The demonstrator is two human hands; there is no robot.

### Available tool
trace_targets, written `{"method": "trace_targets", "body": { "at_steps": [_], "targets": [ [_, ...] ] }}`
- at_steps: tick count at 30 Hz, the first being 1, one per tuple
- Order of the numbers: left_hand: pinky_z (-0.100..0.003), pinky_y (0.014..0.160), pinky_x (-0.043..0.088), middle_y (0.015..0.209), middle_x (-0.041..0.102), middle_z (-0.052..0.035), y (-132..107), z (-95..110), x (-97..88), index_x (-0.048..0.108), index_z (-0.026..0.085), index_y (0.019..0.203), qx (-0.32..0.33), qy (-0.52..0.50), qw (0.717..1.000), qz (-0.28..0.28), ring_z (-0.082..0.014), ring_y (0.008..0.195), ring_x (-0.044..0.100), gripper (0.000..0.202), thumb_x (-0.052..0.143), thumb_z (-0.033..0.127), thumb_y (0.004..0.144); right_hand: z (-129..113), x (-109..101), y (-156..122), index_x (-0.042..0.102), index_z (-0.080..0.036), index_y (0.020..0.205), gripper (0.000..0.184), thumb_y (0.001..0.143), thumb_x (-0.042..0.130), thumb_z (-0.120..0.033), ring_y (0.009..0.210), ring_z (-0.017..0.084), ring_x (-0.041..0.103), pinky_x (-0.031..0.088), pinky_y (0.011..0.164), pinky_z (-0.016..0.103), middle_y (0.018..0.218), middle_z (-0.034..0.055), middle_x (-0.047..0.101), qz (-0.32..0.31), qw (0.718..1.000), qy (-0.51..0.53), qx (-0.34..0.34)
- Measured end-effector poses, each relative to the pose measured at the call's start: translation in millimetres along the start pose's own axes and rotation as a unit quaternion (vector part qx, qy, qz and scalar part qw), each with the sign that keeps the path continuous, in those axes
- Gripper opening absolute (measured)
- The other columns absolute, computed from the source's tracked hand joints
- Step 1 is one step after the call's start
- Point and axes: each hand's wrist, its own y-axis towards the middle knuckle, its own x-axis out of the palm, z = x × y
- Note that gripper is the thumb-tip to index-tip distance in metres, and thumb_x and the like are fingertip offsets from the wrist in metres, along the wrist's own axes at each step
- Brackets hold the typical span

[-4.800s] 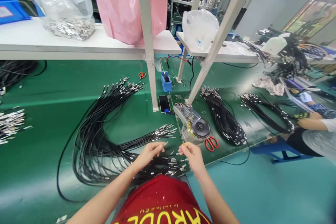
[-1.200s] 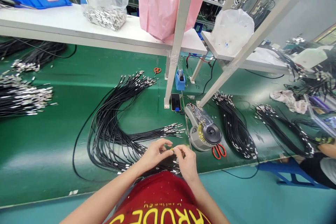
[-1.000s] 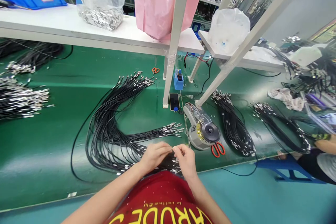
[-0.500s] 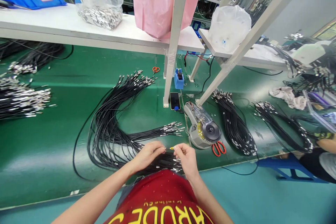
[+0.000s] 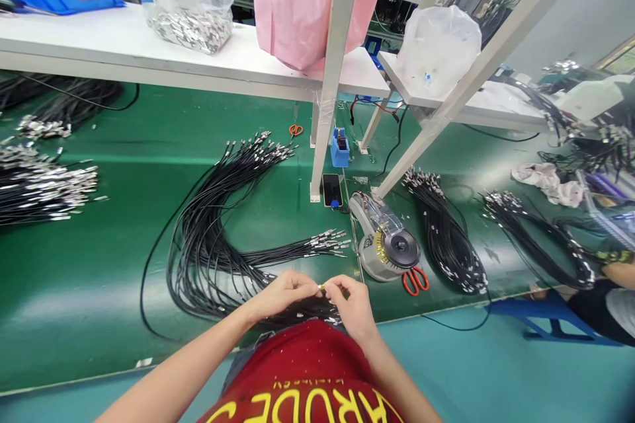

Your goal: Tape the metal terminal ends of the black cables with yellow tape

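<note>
My left hand (image 5: 288, 291) pinches the end of a thin black cable, mostly hidden by the fingers. A small yellow label (image 5: 322, 287) shows between the two hands, with my right hand (image 5: 350, 299) pinching it at the cable's end. The fingertips of both hands nearly meet. Under and beyond the hands lies a curved bundle of black cables (image 5: 198, 238) with silvery metal ends. To the right of my right hand stands a grey label dispenser (image 5: 370, 254) with a dark round wheel and yellow pieces around it.
Orange-handled scissors (image 5: 415, 281) lie by the dispenser, smaller scissors (image 5: 296, 130) farther back. A phone (image 5: 332, 190) and a blue holder (image 5: 340, 147) sit by the shelf post (image 5: 330, 92). More cable bundles (image 5: 444, 231) lie right and left. A person's arm (image 5: 620, 274) shows far right.
My hands have come closer together, the left one moving slightly right. Less of the yellow label shows between the fingertips. The view has shifted slightly.
</note>
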Motion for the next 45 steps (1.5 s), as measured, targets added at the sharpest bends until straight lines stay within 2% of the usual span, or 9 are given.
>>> {"method": "trace_targets", "body": {
  "at_steps": [3,15,20,24,27,31,35,40,45],
  "targets": [
    [-0.021,0.052,0.025,0.057,0.051,0.0020,1.6,1.4,-1.3,0.075,0.010,0.087,0.020,-0.010,0.999,-0.026,-0.0098,0.055,0.036,0.045,0.054,0.050,0.089,-5.3,-1.9,-0.5,0.068,-0.018,0.070,0.022,0.088,0.057,-0.025,0.067,0.016,0.057,0.043,0.065,0.026,0.070,0.0028,0.066,0.006,0.998,-0.048,-0.048],
    [-0.022,0.053,0.023,0.058,0.041,0.0033,6.3,9.5,9.9,0.067,0.010,0.070,0.026,0.014,0.999,-0.019,-0.0100,0.058,0.032,0.044,0.052,0.045,0.092,11.4,-1.9,2.8,0.068,-0.015,0.067,0.027,0.080,0.068,-0.038,0.049,0.010,0.053,0.042,0.052,0.021,0.058,0.0016,0.066,-0.020,0.982,0.156,0.102],
    [-0.021,0.053,0.025,0.057,0.041,0.0036,16.8,-15.9,26.6,0.067,0.011,0.068,0.030,0.064,0.997,-0.036,-0.0100,0.055,0.033,0.049,0.046,0.047,0.095,35.6,-5.8,-3.1,0.068,-0.015,0.066,0.028,0.080,0.066,-0.039,0.048,0.012,0.056,0.043,0.051,0.022,0.058,0.0029,0.068,-0.022,0.987,0.109,0.119],
    [-0.024,0.071,0.042,0.080,0.063,-0.0025,27.7,-49.0,37.6,0.073,0.018,0.099,0.083,0.215,0.973,-0.036,-0.0170,0.074,0.055,0.036,0.047,0.043,0.096,75.2,-9.6,-13.3,0.068,-0.017,0.063,0.025,0.080,0.060,-0.034,0.049,0.014,0.058,0.043,0.051,0.022,0.055,0.0016,0.067,0.010,0.991,-0.035,0.126],
    [-0.030,0.090,0.043,0.105,0.064,-0.0066,39.6,-71.8,19.6,0.067,0.022,0.115,0.064,0.344,0.933,0.087,-0.0214,0.098,0.057,0.028,0.054,0.035,0.093,96.2,-12.7,-19.4,0.062,-0.020,0.051,0.026,0.075,0.062,-0.030,0.046,0.015,0.056,0.039,0.050,0.023,0.048,-0.0003,0.062,0.050,0.986,-0.081,0.139],
    [-0.036,0.092,0.042,0.103,0.061,-0.0091,55.4,-92.0,-16.5,0.066,0.019,0.106,0.013,0.391,0.903,0.178,-0.0251,0.103,0.054,0.022,0.048,0.020,0.093,97.9,-21.3,-17.6,0.057,-0.022,0.044,0.028,0.069,0.068,-0.022,0.052,0.017,0.059,0.036,0.052,0.023,0.045,0.0003,0.060,0.119,0.976,-0.103,0.148],
    [-0.037,0.090,0.041,0.102,0.060,-0.0079,59.7,-98.8,-25.6,0.064,0.020,0.093,0.022,0.406,0.895,0.185,-0.0254,0.100,0.054,0.017,0.047,0.019,0.093,86.0,-40.9,-6.8,0.069,-0.022,0.062,0.018,0.075,0.066,-0.034,0.058,0.019,0.062,0.039,0.056,0.025,0.058,0.0023,0.069,0.206,0.966,-0.060,0.143],
    [-0.034,0.089,0.043,0.099,0.064,-0.0059,47.3,-97.4,-26.8,0.060,0.020,0.109,0.048,0.367,0.916,0.154,-0.0209,0.093,0.058,0.028,0.034,0.025,0.099,76.9,-61.2,6.4,0.071,-0.012,0.094,0.050,0.082,0.053,-0.058,0.063,0.021,0.069,0.044,0.049,0.026,0.089,0.0151,0.076,0.295,0.940,0.058,0.163],
    [-0.030,0.085,0.045,0.099,0.067,-0.0066,41.0,-90.8,-32.9,0.068,0.021,0.114,0.057,0.218,0.972,0.062,-0.0206,0.091,0.060,0.037,0.046,0.044,0.094,67.0,-65.2,26.3,0.071,-0.015,0.081,0.043,0.063,0.076,-0.054,0.064,0.022,0.070,0.042,0.045,0.024,0.078,0.0123,0.075,0.314,0.891,0.266,0.193]
  ]
}}
